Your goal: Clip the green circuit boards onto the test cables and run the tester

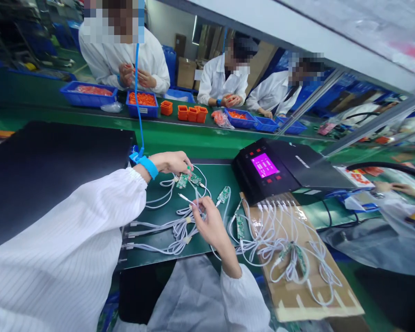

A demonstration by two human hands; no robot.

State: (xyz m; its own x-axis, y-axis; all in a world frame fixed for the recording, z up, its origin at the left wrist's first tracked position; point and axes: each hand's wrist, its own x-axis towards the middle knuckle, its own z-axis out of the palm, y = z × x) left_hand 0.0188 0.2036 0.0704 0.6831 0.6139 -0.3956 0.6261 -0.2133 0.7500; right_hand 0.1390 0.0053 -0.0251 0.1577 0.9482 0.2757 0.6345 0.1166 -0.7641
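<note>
My left hand [174, 163], with a blue wrist strap [148, 167], reaches over the green work surface. Its fingers are closed on a small green circuit board [182, 180]. Right beside that lies a second circuit board [195, 179] with a white cable plugged in. My right hand [210, 222] pinches a white cable [187, 198] near its end, the bare plug pointing up and left. Beneath it, bundled white cables [180, 230] run to the left edge. To the right are another circuit board [223, 195] and an upright-looking one [240, 227], both with cables.
A black device [280, 168] with a lit magenta screen [264, 165] stands at the right, white cables plugged along its front. More cables and boards lie on brown cardboard [318, 281]. A black panel [55, 184] fills the left. Co-workers sit across, behind blue bins [141, 110] of orange parts.
</note>
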